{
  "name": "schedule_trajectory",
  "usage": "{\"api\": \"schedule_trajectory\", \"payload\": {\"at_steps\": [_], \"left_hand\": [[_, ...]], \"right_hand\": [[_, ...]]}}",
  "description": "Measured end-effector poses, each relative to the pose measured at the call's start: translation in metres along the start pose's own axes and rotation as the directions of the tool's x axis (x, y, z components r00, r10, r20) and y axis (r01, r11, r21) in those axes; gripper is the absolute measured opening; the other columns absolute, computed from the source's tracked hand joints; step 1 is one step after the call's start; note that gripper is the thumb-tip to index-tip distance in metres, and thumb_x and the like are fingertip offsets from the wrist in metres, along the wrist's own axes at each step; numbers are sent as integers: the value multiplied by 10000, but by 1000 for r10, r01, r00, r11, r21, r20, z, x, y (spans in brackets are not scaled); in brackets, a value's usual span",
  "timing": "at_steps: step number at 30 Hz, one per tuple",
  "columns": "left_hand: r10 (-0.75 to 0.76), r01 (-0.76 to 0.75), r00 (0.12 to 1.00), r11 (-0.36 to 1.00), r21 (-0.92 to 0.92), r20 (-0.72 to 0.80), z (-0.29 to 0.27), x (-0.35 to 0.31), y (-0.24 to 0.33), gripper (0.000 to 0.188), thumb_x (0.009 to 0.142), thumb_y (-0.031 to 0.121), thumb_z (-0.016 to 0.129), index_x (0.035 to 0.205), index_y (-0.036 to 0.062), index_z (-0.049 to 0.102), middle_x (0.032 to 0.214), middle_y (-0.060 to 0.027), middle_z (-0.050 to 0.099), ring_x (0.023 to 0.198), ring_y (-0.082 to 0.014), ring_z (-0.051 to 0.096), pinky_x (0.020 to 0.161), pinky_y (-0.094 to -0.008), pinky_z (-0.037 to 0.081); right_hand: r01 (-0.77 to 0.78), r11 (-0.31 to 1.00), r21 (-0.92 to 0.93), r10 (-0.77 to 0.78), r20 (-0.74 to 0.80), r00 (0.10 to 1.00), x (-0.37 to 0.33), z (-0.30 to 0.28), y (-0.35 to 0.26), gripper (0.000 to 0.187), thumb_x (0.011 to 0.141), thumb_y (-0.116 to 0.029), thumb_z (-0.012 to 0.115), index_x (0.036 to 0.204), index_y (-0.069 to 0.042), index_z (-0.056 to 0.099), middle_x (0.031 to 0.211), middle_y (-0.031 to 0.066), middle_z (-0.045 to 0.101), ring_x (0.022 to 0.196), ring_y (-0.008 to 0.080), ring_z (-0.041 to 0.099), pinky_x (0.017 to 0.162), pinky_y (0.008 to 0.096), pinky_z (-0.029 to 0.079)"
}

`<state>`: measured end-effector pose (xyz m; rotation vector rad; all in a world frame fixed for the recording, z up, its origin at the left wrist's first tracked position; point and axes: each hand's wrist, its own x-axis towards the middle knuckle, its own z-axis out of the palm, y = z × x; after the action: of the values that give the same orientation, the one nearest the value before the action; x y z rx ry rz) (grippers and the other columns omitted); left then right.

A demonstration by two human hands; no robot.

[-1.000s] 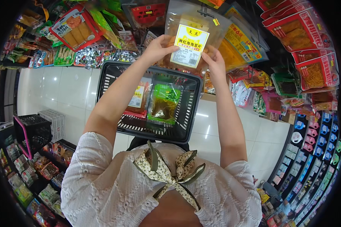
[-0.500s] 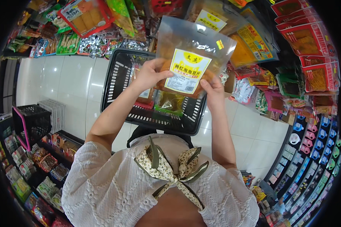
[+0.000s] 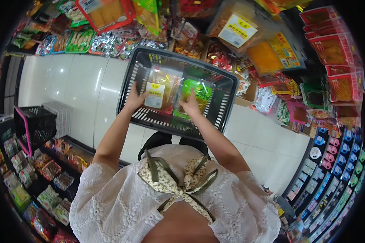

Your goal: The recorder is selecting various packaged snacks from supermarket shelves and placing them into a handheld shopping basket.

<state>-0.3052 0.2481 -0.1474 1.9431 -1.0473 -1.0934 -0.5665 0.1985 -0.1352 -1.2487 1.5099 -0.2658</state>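
Note:
A clear snack packet with a white and yellow label (image 3: 155, 95) lies in the left half of the black shopping basket (image 3: 172, 53), on top of a red-edged packet. My left hand (image 3: 135, 98) is inside the basket at the packet's left edge, thumb and fingers apart, with the thumb by the label. Over the green-edged packet (image 3: 198, 90) in the right half is my right hand (image 3: 192, 106), its index finger stretched forward and its thumb out toward the labelled packet. Neither hand is closed round anything, though some fingertips are hard to make out.
Hanging snack packets (image 3: 238, 30) crowd the shelf beyond the basket, with more red packets (image 3: 332, 48) at right. A second black basket with a pink handle (image 3: 32, 123) stands on the left beside a white wire crate (image 3: 61, 117). Pale tiles (image 3: 85, 81) cover the floor.
The labelled packet, held up in both hands before, now lies in the basket. Both hands have come down into the basket and spread from the packet's sides.

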Motion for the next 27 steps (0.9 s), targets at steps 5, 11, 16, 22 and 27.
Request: {"api": "schedule_trajectory", "payload": {"at_steps": [5,11,16,22,27], "left_hand": [[287,-268,957,927,261,-35,18,5,64,700,699,224,669,1253,-31,323,1199,-233,423,1122,-331,418,937,-348,344],[600,-590,799,796,134,-45,63,73,199,682,713,259,654,1242,-28,334,1198,-237,434,1122,-337,425,927,-352,349],[495,-493,869,869,-48,26,109,136,299,766,763,280,629,1314,-18,188,1318,-238,299,1242,-303,288,996,-350,266],[486,-486,872,874,-12,62,127,137,321,648,748,267,634,1243,-28,338,1237,-187,421,1149,-272,408,938,-336,344],[329,-274,895,938,-212,301,114,107,302,533,762,225,638,1185,-15,420,1114,-124,526,1020,-191,503,871,-307,395]], "right_hand": [[254,916,309,-165,-286,944,9,-67,-19,787,717,-88,642,1343,-67,165,1189,173,454,1011,254,509,851,312,401],[495,774,395,-197,-593,781,29,-204,-122,746,743,-118,620,1331,-20,172,1305,204,318,1197,270,335,964,328,299],[473,816,333,-232,-561,795,64,-258,-144,721,725,-147,647,1300,19,245,1273,189,368,1165,255,370,955,325,295],[523,776,352,-358,-437,825,65,-256,-138,392,730,-150,664,1036,8,475,1018,150,544,926,182,529,781,279,418],[447,767,460,-366,-259,894,37,-254,-129,335,795,-143,609,1064,1,472,908,67,573,795,133,546,680,233,426]]}}
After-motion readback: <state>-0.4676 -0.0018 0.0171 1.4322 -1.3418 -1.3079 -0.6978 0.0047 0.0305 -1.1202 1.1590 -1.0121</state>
